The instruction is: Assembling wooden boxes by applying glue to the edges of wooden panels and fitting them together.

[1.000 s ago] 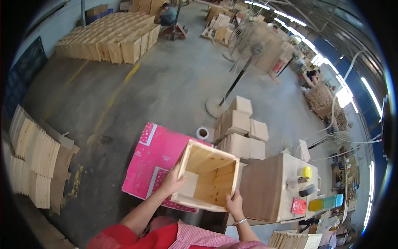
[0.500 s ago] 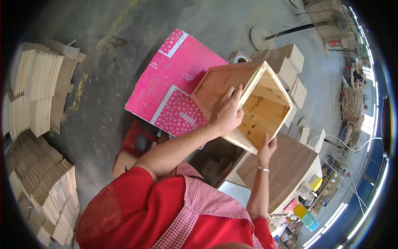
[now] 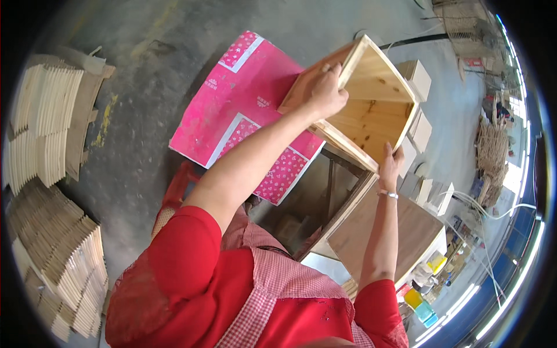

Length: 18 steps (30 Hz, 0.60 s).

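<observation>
Between my hands a pale wooden box (image 3: 380, 113) is held tilted above the corner of a pink-covered work surface (image 3: 243, 93). Its open side faces right, showing knotty boards inside. The fingers of my left hand (image 3: 328, 95) close over the box's upper left wall, near the open rim. Lower down, my right hand (image 3: 390, 162), with a band on the wrist, grips the rim at the near corner. The far end of the box is partly hidden behind my left hand and arm.
A brown wooden board (image 3: 383, 229) lies on a bench at my right. Stacks of wooden panels (image 3: 58, 255) stand at the far left. Several pale boxes (image 3: 419, 130) sit beyond the held box. A red stool (image 3: 183, 182) is near my left side, a fan (image 3: 470, 32) at the far right.
The box has moved away from me and slightly right, both hands moving with it. More of the dark frame beneath it now shows.
</observation>
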Available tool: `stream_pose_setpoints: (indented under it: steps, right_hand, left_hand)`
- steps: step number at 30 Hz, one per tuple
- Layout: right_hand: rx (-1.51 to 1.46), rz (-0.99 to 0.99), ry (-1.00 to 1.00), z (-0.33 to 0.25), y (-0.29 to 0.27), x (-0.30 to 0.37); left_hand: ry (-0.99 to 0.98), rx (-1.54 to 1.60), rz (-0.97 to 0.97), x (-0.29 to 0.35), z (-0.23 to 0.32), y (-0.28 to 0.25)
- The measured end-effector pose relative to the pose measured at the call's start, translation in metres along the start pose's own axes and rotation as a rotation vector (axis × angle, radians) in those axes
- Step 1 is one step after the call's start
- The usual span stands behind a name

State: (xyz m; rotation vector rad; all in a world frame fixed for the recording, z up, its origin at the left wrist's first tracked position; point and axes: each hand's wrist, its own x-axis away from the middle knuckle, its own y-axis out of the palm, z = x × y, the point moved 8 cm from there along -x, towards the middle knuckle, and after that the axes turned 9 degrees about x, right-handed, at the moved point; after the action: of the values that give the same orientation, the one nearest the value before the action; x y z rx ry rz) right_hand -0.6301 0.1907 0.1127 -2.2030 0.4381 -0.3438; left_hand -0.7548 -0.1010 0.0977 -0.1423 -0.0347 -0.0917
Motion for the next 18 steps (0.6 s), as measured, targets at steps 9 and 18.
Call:
stream_pose_setpoints:
  steps: [9, 18]
  right_hand:
    - [0.056, 0.081, -0.095, -0.005, -0.002, -0.024]
    - [0.021, 0.114, 0.132, -0.005, -0.001, 0.009]
  left_hand:
    - [0.068, -0.037, -0.059, -0.024, -0.010, 0.000]
    - [0.050, -0.058, -0.156, -0.018, 0.006, -0.003]
